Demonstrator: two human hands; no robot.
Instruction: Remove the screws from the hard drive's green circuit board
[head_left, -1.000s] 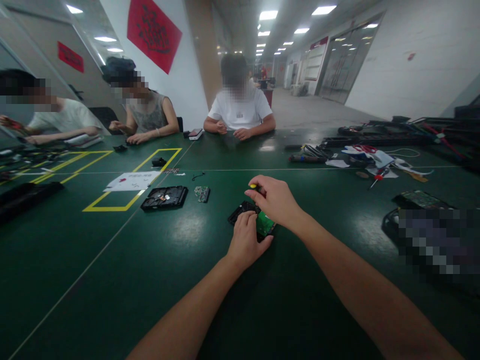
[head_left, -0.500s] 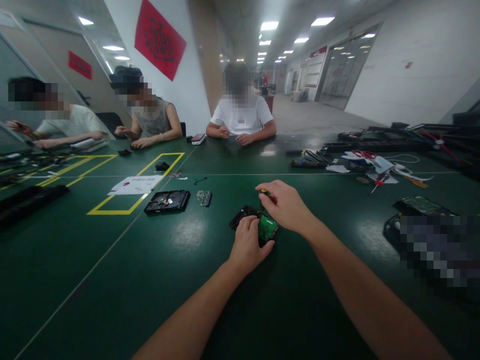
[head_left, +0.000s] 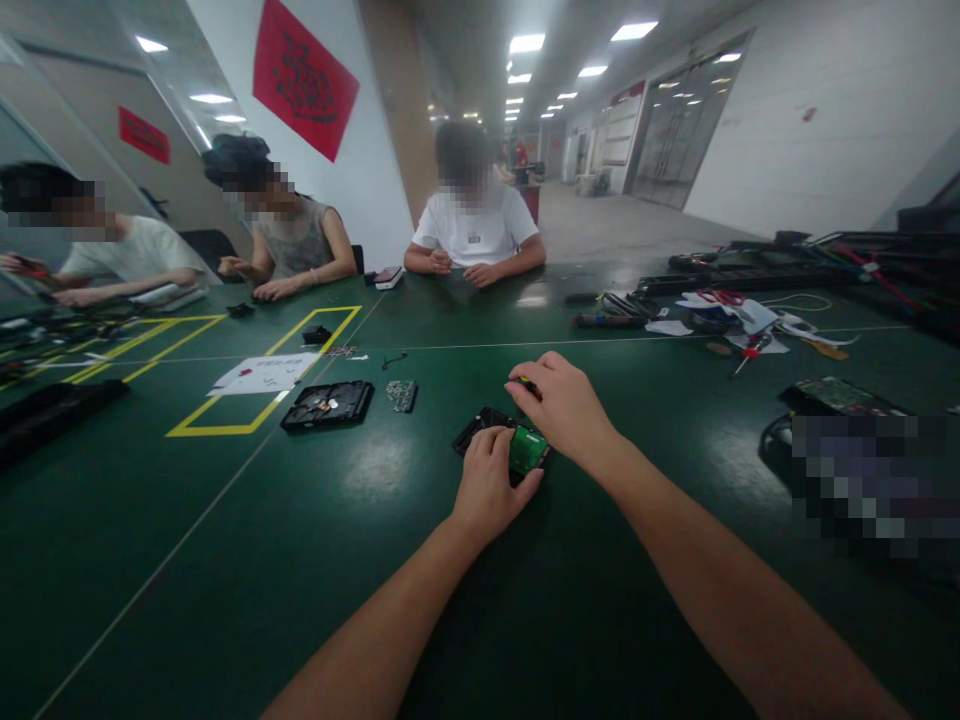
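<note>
My left hand (head_left: 491, 487) is closed around the near side of a black hard drive (head_left: 480, 424) lying on the green table. Its fingers rest across the casing, and the thumb lies at the near edge. A green circuit board (head_left: 529, 450) shows on the drive's right part. Above that board, my right hand (head_left: 561, 400) pinches a small screwdriver (head_left: 527, 383) by its yellow and black handle. The fingers hide the screwdriver's shaft and tip, so I cannot tell whether it touches a screw.
Left of my hands lie a second black hard drive (head_left: 328, 405) and a loose circuit board (head_left: 402, 396). A paper sheet (head_left: 262, 373) lies near yellow tape. At right are a red screwdriver (head_left: 752, 350), cables and more electronics (head_left: 847, 398). People sit across the table (head_left: 300, 560).
The whole view has shifted slightly. My right fingers have turned around the screwdriver handle, and less of its yellow top shows. My left hand keeps its hold on the hard drive.
</note>
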